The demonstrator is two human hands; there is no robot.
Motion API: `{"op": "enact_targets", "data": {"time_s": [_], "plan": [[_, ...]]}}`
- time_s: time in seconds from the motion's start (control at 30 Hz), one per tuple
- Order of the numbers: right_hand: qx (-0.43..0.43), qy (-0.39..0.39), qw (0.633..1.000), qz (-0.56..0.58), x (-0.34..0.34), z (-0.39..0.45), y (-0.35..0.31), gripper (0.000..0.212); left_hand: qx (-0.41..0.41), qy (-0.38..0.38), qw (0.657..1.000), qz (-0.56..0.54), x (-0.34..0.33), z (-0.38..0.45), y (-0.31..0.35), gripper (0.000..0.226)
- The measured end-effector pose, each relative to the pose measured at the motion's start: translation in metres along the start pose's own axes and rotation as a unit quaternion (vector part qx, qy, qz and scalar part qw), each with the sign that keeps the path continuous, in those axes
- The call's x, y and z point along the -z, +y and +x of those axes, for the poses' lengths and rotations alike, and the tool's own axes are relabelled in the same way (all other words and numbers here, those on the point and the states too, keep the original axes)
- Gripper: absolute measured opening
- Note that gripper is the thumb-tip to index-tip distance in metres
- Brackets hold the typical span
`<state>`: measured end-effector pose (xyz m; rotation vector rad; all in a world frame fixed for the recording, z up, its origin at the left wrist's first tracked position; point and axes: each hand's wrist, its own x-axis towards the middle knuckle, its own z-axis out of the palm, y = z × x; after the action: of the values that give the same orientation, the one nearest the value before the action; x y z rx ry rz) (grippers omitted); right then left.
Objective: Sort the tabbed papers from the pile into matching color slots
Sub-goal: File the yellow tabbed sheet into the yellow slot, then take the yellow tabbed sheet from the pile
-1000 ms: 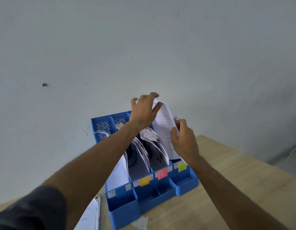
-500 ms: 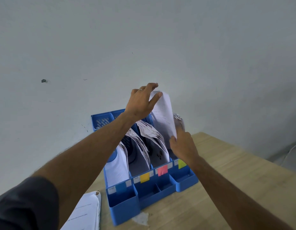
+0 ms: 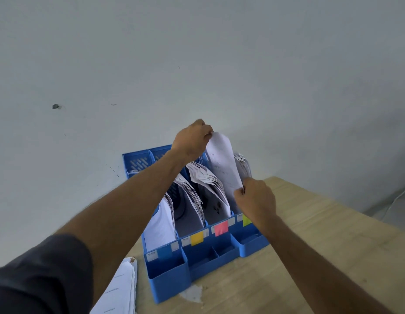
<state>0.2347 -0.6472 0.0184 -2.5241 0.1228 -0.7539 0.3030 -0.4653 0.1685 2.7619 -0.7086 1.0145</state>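
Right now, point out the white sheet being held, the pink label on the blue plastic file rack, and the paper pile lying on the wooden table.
white sheet (image 3: 222, 164), head view, middle of its printed face.
pink label (image 3: 221, 228), head view, centre of the tab.
paper pile (image 3: 120, 288), head view, top sheet's middle.

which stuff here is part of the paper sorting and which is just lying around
In the job: sheet of paper, held by left hand and right hand; blue slotted organizer; paper pile.

Just there: wooden table, pale patch on table.
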Motion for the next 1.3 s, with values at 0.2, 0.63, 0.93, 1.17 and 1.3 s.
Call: {"op": "enact_targets", "data": {"time_s": [0.2,0.63,0.93,1.17,1.3], "plan": [[-0.046,0.038,0.997,0.047,0.009,0.006,0.007,0.039,-0.007,-0.110,0.994,0.004,-0.016,0.000,0.007,0.030],[-0.013,0.108,0.993,0.055,-0.002,0.027,0.018,0.040,-0.021,-0.088,0.996,-0.013,-0.014,-0.005,0.007,0.022],[-0.018,0.048,0.997,0.061,-0.006,0.025,0.024,0.033,0.016,-0.005,0.996,-0.088,-0.019,-0.007,0.023,0.021],[-0.050,-0.021,0.997,0.046,-0.014,0.021,0.032,0.029,0.001,-0.079,0.990,-0.115,-0.029,-0.013,0.012,0.017],[-0.055,0.022,0.996,0.069,-0.017,0.022,0.030,0.030,0.000,-0.113,0.987,-0.114,-0.029,-0.014,0.010,0.023]]}}
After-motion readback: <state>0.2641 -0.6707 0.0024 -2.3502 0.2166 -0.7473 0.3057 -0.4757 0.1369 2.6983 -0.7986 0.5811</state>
